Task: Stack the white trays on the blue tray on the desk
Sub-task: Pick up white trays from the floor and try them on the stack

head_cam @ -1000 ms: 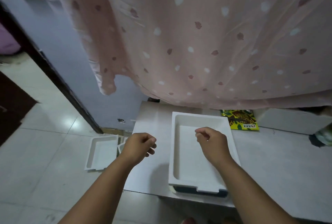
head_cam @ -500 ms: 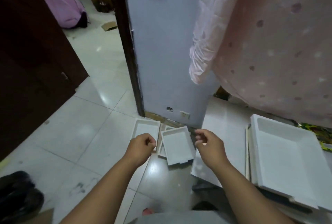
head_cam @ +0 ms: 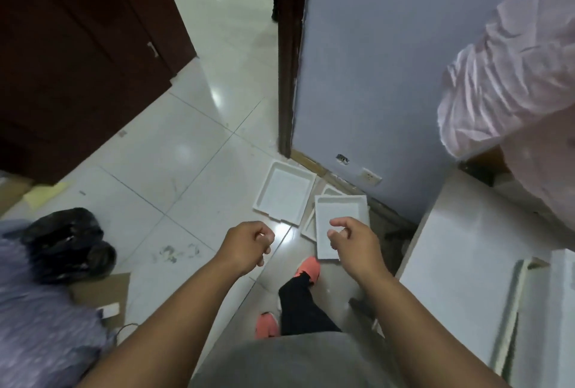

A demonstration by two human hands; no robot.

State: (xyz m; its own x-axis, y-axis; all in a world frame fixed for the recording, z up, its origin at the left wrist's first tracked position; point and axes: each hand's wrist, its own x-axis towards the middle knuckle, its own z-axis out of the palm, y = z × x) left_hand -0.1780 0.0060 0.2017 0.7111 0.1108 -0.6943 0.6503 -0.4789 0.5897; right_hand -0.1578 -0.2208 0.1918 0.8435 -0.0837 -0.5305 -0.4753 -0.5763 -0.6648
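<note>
White, shallow rectangular trays (head_cam: 283,193) lie on the glossy tiled floor (head_cam: 174,151) by the wall, one (head_cam: 339,216) overlapping another, while the left hand (head_cam: 245,244) and right hand (head_cam: 354,243) hover apart, loosely curled and empty, the view now tilted further floorward than before, the desk (head_cam: 466,247) at right.

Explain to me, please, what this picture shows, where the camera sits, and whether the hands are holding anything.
There is no machine here: a person wears a wide-angle camera on the head, looking forward and down. The left hand and right hand reach forward with fingers loosely curled, holding nothing. On the tiled floor by the wall lie white trays: one lone tray further left, and another tray lying on top of one more, whose edges show beneath it. The white desk is at the right. Below, an orange shoe shows the person standing.
</note>
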